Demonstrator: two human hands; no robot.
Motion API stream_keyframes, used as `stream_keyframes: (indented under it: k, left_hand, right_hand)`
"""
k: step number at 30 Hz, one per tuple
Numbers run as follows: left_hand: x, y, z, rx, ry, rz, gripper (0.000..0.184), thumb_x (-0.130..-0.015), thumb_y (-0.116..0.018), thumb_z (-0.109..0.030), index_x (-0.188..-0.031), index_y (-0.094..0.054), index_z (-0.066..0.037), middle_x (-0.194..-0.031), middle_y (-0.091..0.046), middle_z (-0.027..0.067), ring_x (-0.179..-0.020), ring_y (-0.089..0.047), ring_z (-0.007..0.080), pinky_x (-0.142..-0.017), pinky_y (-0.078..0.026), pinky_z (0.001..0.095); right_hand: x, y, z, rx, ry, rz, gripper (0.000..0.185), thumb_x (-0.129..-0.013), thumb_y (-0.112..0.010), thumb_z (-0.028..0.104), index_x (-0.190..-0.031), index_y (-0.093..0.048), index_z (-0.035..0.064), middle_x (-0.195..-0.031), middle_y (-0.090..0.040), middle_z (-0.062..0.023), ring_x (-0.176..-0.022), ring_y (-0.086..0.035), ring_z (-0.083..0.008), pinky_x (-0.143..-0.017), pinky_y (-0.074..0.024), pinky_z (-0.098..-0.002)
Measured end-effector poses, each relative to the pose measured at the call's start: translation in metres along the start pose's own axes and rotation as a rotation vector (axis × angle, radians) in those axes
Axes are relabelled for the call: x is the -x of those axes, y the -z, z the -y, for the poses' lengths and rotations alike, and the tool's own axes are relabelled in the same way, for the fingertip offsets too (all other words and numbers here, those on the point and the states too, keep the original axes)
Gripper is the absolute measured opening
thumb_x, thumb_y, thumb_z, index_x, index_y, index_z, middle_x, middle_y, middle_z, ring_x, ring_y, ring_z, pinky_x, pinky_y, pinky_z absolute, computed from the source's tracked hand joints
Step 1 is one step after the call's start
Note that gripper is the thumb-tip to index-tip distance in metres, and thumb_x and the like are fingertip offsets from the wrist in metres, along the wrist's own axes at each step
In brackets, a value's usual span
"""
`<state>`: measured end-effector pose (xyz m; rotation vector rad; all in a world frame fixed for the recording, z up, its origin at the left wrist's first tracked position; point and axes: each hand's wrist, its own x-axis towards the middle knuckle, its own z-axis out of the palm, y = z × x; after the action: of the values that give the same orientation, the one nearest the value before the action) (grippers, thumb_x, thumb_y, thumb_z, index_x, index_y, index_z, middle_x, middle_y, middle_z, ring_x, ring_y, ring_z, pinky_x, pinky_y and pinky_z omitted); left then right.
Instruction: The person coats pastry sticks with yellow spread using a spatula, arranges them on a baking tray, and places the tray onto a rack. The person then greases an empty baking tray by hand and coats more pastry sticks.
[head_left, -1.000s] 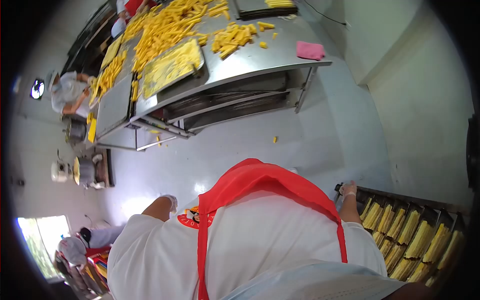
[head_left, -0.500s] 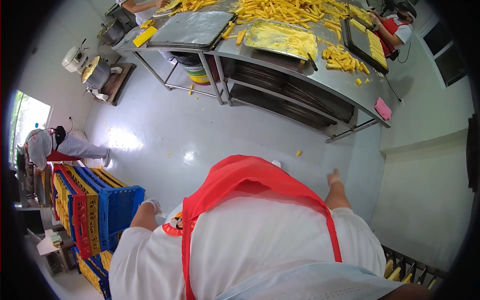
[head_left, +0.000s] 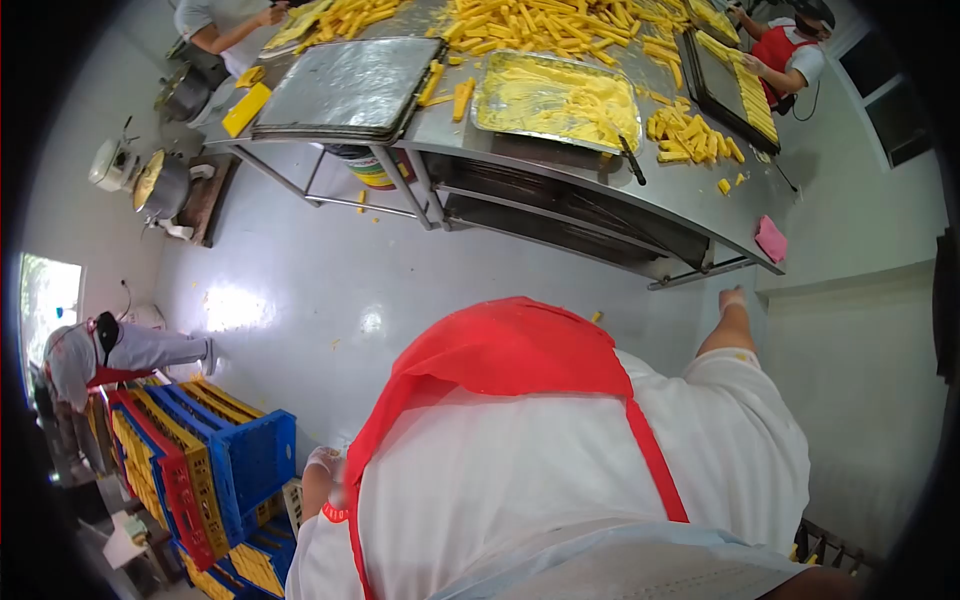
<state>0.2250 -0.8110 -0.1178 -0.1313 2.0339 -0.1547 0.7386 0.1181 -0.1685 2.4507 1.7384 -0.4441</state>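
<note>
My right hand (head_left: 733,297) is stretched forward at the end of my bent arm, just short of the steel table's near right corner. It looks loosely open, small in view, with nothing seen in it. Low at my left side is my left hand (head_left: 322,460), pale as if gloved; its fingers are too unclear to read. Close beyond it stand stacked plastic crates, a blue crate (head_left: 262,468) nearest. A pink cloth (head_left: 770,240) lies on the table corner nearest my right hand. My red apron (head_left: 510,345) billows out between both arms.
The steel table (head_left: 560,178) holds yellow sticks (head_left: 540,25), a smeared tray (head_left: 555,95) with a dark-handled tool (head_left: 632,160), stacked metal sheets (head_left: 345,85) and a black tray (head_left: 740,95). Co-workers stand behind it; another person (head_left: 130,345) bends at left. A mixer (head_left: 165,185) stands beyond.
The table sits lower and larger in view, as I have moved closer to it. My right hand has swung forward and right; my left hand has shifted slightly back.
</note>
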Motion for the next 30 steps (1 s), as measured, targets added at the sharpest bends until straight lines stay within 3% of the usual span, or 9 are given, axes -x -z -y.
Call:
stream_keyframes:
  k: [7,10,15,16,19,21,23,28,30]
  left_hand:
    - [-0.037,0.059,-0.048,-0.015,-0.223,-0.21,0.03,-0.08,-0.072,-0.02,-0.106,-0.068,-0.005,-0.101,-0.07,0.0149,-0.097,-0.066,0.0238,-0.084,-0.051,0.0311]
    - [-0.024,0.107,-0.063,0.291,-0.117,-0.249,0.033,-0.083,-0.069,-0.025,-0.109,-0.066,-0.005,-0.109,-0.068,0.0146,-0.105,-0.064,0.0273,-0.089,-0.049,0.0315]
    - [-0.103,0.165,-0.025,0.014,-0.182,-0.516,0.04,-0.087,-0.062,-0.017,-0.123,-0.057,0.001,-0.121,-0.061,0.0183,-0.114,-0.058,0.0281,-0.097,-0.045,0.0345]
    - [-0.091,0.194,-0.042,0.308,-0.168,-0.44,0.044,-0.09,-0.06,-0.016,-0.128,-0.052,0.003,-0.127,-0.057,0.0183,-0.118,-0.056,0.0268,-0.099,-0.044,0.0342]
    - [-0.124,0.28,-0.077,0.265,-0.252,-0.588,0.044,-0.093,-0.058,-0.018,-0.131,-0.049,0.002,-0.13,-0.055,0.0155,-0.116,-0.056,0.0258,-0.1,-0.044,0.0345]
    - [-0.179,0.34,-0.1,0.887,-0.513,-0.398,0.048,-0.093,-0.06,-0.019,-0.135,-0.046,0.0,-0.129,-0.053,0.0117,-0.108,-0.058,0.0225,-0.095,-0.046,0.0312]
    - [-0.174,0.411,-0.148,0.809,-0.725,-0.487,0.054,-0.09,-0.06,-0.011,-0.14,-0.041,-0.007,-0.112,-0.061,0.0074,-0.086,-0.059,0.0168,-0.077,-0.051,0.0299]
    - [-0.056,0.546,-0.292,0.931,-0.993,-0.407,0.095,-0.082,-0.07,-0.049,-0.154,-0.01,-0.03,-0.143,-0.036,0.0134,-0.106,-0.058,0.0266,-0.082,-0.053,0.0341]
    - [-0.028,0.58,-0.341,0.92,-1.145,-0.369,0.101,-0.079,-0.07,-0.055,-0.154,-0.009,-0.027,-0.146,-0.032,0.0135,-0.106,-0.058,0.0266,-0.082,-0.053,0.034]
  right_hand:
    - [0.0,0.171,0.191,0.024,0.203,-0.414,0.048,-0.09,-0.055,0.03,-0.134,-0.052,0.01,-0.141,-0.05,-0.0114,-0.129,-0.047,-0.0308,-0.107,-0.0377,-0.0393]
    - [-0.002,0.204,0.276,-0.098,0.343,-0.436,0.054,-0.089,-0.055,0.034,-0.136,-0.05,0.0082,-0.142,-0.048,-0.0129,-0.13,-0.046,-0.0311,-0.107,-0.0372,-0.0376]
    - [0.046,0.213,0.393,-0.012,0.547,-0.487,0.056,-0.091,-0.052,0.036,-0.139,-0.047,0.0063,-0.14,-0.049,-0.0167,-0.127,-0.049,-0.0299,-0.107,-0.0374,-0.0356]
    - [0.041,0.205,0.407,-0.008,0.53,-0.487,0.056,-0.091,-0.052,0.036,-0.139,-0.047,0.0063,-0.14,-0.049,-0.0167,-0.127,-0.049,-0.0299,-0.107,-0.0374,-0.0356]
    - [0.039,0.18,0.429,-0.147,0.578,-0.356,0.056,-0.09,-0.059,0.034,-0.138,-0.047,0.0059,-0.135,-0.054,-0.0169,-0.127,-0.05,-0.0303,-0.106,-0.0387,-0.0365]
    - [0.072,0.169,0.437,-0.107,0.526,-0.282,0.055,-0.09,-0.06,0.033,-0.137,-0.048,0.0061,-0.136,-0.053,-0.0172,-0.127,-0.049,-0.0302,-0.106,-0.039,-0.0363]
    - [0.086,0.153,0.43,-0.055,0.523,-0.316,0.054,-0.09,-0.06,0.033,-0.136,-0.049,0.0066,-0.138,-0.051,-0.0174,-0.128,-0.048,-0.03,-0.107,-0.0382,-0.0361]
    - [0.092,0.129,0.387,0.127,0.48,-0.27,0.052,-0.091,-0.059,0.031,-0.136,-0.049,0.0064,-0.138,-0.051,-0.0186,-0.126,-0.049,-0.0325,-0.105,-0.0392,-0.0374]
    - [0.124,0.143,0.372,0.109,0.39,-0.212,0.051,-0.092,-0.057,0.034,-0.136,-0.049,0.0084,-0.135,-0.053,-0.0182,-0.126,-0.049,-0.0333,-0.106,-0.0391,-0.0388]
